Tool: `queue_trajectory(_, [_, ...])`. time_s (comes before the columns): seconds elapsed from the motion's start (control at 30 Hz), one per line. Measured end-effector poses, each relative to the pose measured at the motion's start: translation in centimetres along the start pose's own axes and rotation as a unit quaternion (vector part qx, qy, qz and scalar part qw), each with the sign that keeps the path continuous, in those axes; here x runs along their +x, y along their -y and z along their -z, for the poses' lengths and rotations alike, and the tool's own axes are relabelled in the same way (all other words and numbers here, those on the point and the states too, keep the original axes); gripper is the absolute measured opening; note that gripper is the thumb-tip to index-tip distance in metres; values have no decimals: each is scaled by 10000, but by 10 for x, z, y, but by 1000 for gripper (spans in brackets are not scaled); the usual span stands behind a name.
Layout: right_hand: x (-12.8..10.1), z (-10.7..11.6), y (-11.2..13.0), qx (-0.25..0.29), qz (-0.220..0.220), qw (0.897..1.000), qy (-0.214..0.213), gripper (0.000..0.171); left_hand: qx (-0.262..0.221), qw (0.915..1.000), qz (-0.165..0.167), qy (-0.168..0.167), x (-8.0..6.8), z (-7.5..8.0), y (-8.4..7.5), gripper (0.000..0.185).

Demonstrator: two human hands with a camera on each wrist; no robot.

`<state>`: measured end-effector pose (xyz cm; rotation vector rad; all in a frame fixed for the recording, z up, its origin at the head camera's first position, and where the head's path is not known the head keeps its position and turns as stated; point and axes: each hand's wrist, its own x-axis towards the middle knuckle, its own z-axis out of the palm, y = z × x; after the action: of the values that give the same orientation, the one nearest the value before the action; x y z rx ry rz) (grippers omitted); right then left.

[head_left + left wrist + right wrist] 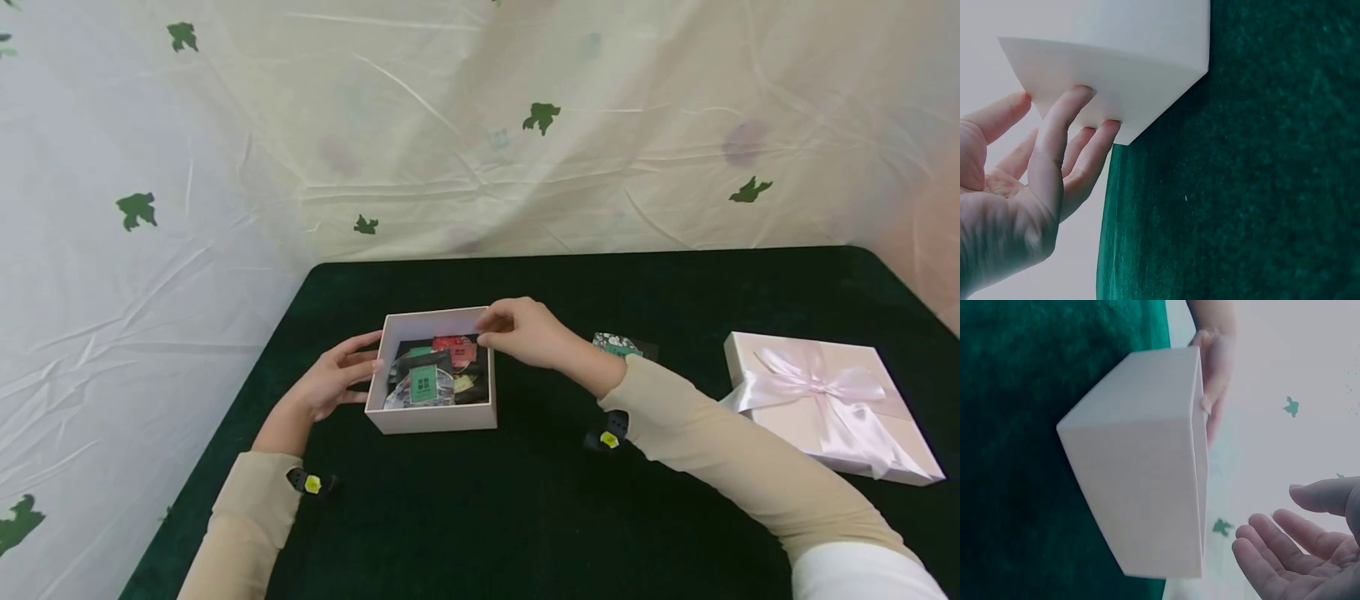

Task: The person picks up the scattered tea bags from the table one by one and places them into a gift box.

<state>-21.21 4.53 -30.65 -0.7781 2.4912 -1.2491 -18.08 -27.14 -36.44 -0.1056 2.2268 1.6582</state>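
An open pale pink box [438, 419] stands on the dark green cloth. Several flat dark packets with printed pictures lie inside, including one with a green label [423, 384] and one with a red label [455, 346]. My left hand [336, 379] holds the box's left wall, its thumb at the rim and its fingers spread against the outside. Over the far right corner of the box hovers my right hand [525, 332]. The right wrist view shows its thumb and loosely bent fingers [1260, 559] apart, with nothing between them.
To the right lies a pale pink box lid [761, 421] with a satin ribbon bow [817, 387]. Another dark packet [617, 343] rests behind my right forearm, partly covered by it. A white curtain with green leaf shapes [542, 117] hangs behind the table [450, 517].
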Motion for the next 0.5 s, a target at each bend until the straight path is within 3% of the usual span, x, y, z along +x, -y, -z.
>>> queue_trajectory(0.5, [-20,34,-39,-49,-524,9956,-771,26,-5,10000,6,18,0,0,1,66])
